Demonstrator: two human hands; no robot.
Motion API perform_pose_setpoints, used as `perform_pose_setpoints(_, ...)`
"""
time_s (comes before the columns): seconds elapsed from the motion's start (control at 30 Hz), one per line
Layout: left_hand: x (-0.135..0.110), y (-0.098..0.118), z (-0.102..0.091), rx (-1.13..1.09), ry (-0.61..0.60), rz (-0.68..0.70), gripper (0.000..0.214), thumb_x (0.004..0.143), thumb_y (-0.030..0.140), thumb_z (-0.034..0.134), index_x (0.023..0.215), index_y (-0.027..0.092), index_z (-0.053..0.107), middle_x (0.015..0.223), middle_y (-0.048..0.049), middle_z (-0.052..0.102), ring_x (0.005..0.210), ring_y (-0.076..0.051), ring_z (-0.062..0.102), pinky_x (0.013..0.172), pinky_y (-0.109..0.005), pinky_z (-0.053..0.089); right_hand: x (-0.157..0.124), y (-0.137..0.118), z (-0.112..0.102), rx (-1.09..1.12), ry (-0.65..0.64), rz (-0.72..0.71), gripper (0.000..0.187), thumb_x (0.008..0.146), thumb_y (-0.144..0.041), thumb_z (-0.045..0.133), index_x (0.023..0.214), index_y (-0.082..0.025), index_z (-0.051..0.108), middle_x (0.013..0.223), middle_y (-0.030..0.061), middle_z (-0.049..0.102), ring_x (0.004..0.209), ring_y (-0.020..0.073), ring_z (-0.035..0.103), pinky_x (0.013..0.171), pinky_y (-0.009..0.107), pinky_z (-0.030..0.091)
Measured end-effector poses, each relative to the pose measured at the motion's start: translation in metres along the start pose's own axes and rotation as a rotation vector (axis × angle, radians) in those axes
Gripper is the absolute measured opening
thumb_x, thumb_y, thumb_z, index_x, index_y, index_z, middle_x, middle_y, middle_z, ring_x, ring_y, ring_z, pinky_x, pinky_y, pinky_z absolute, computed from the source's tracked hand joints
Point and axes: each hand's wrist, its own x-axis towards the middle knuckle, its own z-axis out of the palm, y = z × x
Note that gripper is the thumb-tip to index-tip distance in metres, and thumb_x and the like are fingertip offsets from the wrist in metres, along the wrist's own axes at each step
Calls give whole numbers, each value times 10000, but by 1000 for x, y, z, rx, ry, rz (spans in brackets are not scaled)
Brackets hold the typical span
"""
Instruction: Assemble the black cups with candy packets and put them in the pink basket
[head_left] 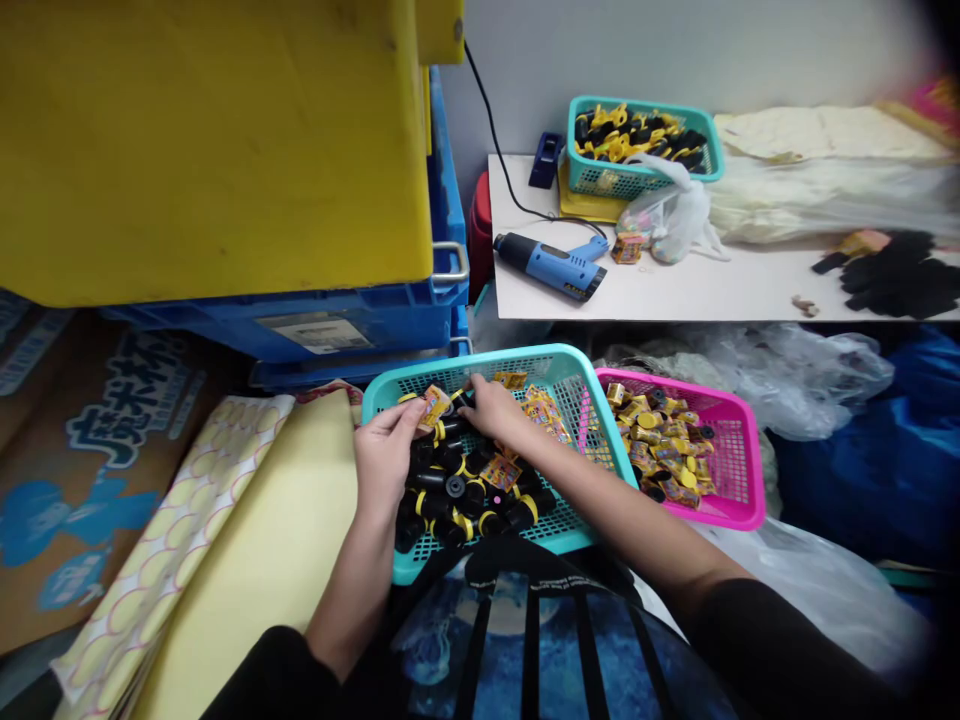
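My left hand (385,440) is closed, pinching a small orange printed label sleeve (435,404) between thumb and fingertips, over the left side of a turquoise basket (600,440). To its right, the fingers of my right hand (491,408) are closed around a small black cylinder (463,400), partly hidden by them. Below both hands lie several black cylinders with yellow bands (450,458) in the basket. Flat printed label sleeves (546,412) lie along the basket's right side, and one more rests on the black pieces.
A pink basket (739,450) of wrapped yellow pieces stands on the right. A blue heat gun (555,268) lies on the white table (675,300), near another turquoise basket (611,180). Yellow and blue crates (225,150) rise at left, above a cardboard box (67,480).
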Motion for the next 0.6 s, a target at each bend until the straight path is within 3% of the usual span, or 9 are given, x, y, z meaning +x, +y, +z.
perform_pose_setpoints(0.07,0,1,-3,12,12,18,313,668,409,766,826,139,770,751,-43,762,632,-169,683,667,-304,579,-8,0,-8,84,9,-59,449,783,-237,623,1207,-116,535,987,137,659,883,228,614,768,342,468)
perform_pose_setpoints(0.17,-2,4,-7,73,-12,47,314,690,416,754,843,142,772,785,-57,772,687,-194,705,701,-321,584,-28,-1,-29,430,-49,-182,441,805,-245,582,1237,-183,521,891,43,632,733,159,571,685,306,471)
perform_pose_setpoints(0.23,-4,4,-8,114,-50,75,301,696,413,749,839,149,775,804,-65,777,732,-215,718,718,-335,588,-44,1,-45,698,-69,-215,361,807,-274,586,1159,-206,545,827,4,594,661,131,531,632,289,459)
perform_pose_setpoints(0.33,-8,4,-6,145,-123,127,253,682,394,756,794,168,780,792,-62,780,758,-234,728,725,-350,596,-64,9,-62,964,-20,-200,330,725,-303,698,996,-208,535,866,-1,569,722,126,540,657,274,469)
perform_pose_setpoints(0.47,-14,8,3,180,-217,195,192,690,363,749,789,202,784,808,-53,781,757,-235,735,729,-354,599,-77,29,-69,1243,-22,-185,366,675,-291,768,944,-226,528,936,9,591,827,136,582,744,280,499)
perform_pose_setpoints(0.6,-21,11,12,229,-324,261,179,725,353,731,829,218,785,854,-59,781,787,-233,736,753,-349,592,-78,43,-69,1421,20,-167,404,646,-325,805,962,-237,568,868,-16,602,736,111,597,679,253,515)
